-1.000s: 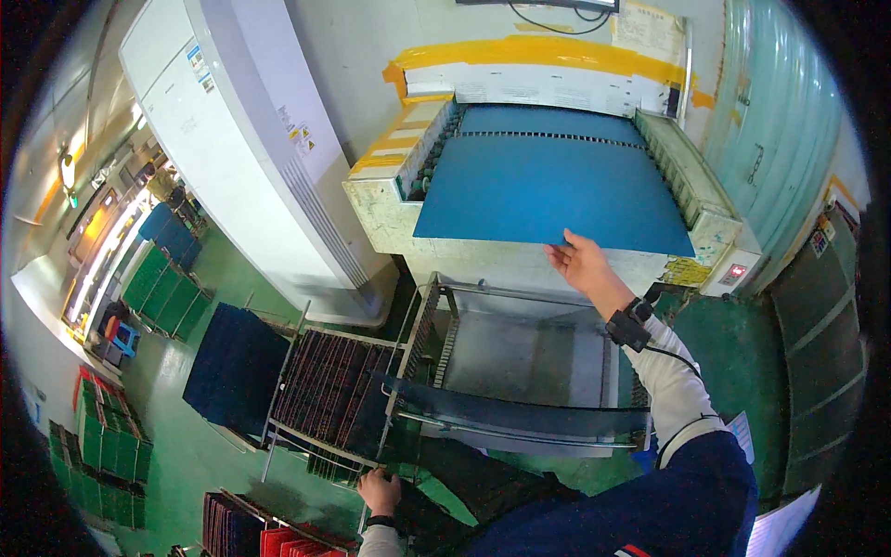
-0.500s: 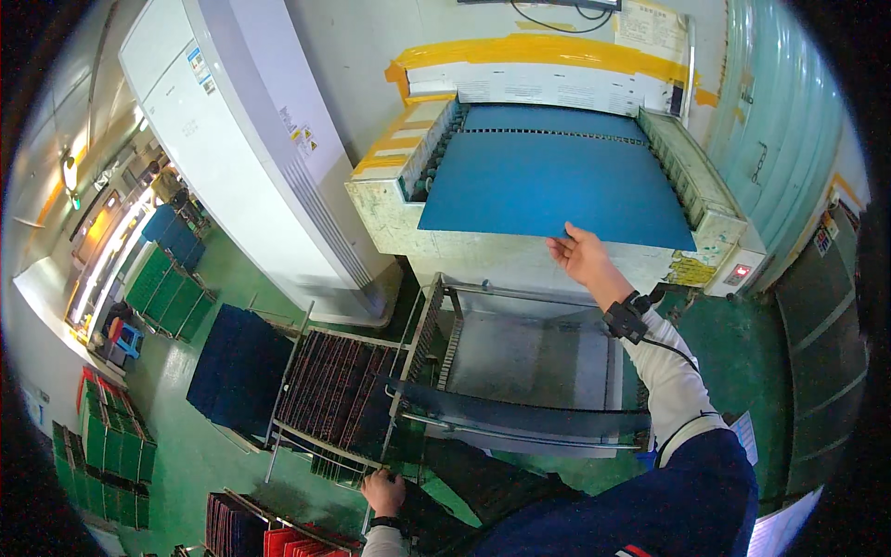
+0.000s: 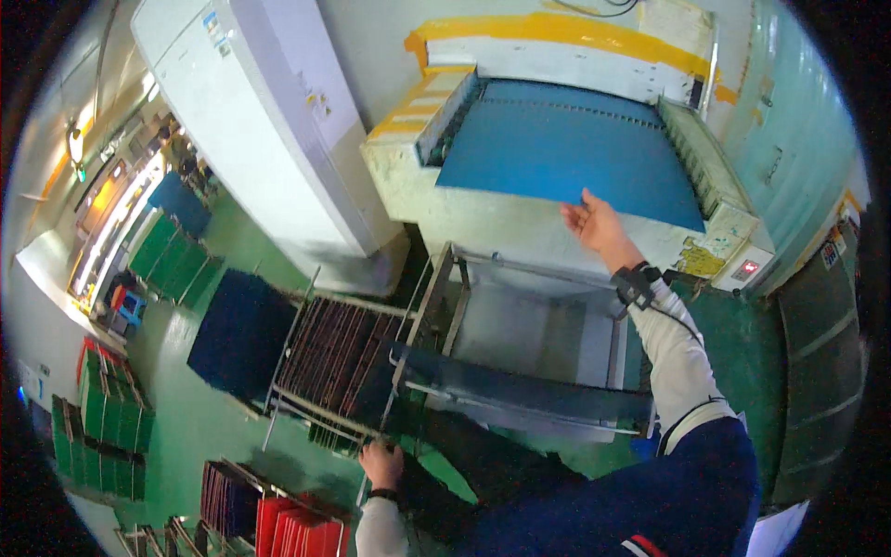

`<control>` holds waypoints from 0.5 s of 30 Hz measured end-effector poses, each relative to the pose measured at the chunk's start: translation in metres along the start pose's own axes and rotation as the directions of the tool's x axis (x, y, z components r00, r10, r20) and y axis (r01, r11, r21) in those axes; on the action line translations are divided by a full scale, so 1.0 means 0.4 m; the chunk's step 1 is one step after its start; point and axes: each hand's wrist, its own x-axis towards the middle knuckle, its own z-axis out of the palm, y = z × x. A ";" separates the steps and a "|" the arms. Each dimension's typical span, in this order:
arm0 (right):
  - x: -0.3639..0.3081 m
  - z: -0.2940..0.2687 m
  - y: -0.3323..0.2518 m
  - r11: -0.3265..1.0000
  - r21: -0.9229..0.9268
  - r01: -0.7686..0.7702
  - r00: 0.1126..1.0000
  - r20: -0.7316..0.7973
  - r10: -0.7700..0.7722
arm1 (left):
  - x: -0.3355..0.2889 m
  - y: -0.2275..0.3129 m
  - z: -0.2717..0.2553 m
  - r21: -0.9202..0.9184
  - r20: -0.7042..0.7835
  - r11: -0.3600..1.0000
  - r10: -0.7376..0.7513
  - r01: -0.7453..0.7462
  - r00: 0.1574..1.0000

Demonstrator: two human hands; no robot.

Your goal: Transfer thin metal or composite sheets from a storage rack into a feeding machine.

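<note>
Holds the right hand (image 3: 596, 223) half open, fingers loosely curled, at the front edge of the flat blue panel (image 3: 566, 144) on the pale machine (image 3: 510, 218); cannot tell whether touching. Wraps the left hand (image 3: 381, 464) around a thin metal rod (image 3: 389, 407) beside the rack of dark boards (image 3: 327, 423). Has a metal-framed cart (image 3: 435, 290) in the way below, a smooth white cabinet (image 3: 251, 139) leftward.

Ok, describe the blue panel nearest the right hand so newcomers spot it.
Right of the tall white cabinet stands a pale machine below yellow tape. On top lies the blue panel, its near edge by the right hand. Unlike the narrow blue strip behind, it shows broad and reaches the machine's front.
</note>
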 end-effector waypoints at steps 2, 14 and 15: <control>-0.035 0.020 -0.007 0.992 -0.102 -0.077 0.997 -0.003 0.077 | -0.004 0.001 0.002 0.013 0.011 1.000 -0.006 0.006 1.000; -0.504 0.148 0.107 0.266 -0.948 0.176 0.681 0.312 0.662 | -0.006 0.024 -0.027 0.010 0.010 1.000 -0.022 0.022 1.000; -0.522 0.140 0.121 0.219 -0.950 0.221 0.673 0.311 0.671 | -0.008 0.024 -0.027 0.002 -0.009 1.000 -0.017 0.017 1.000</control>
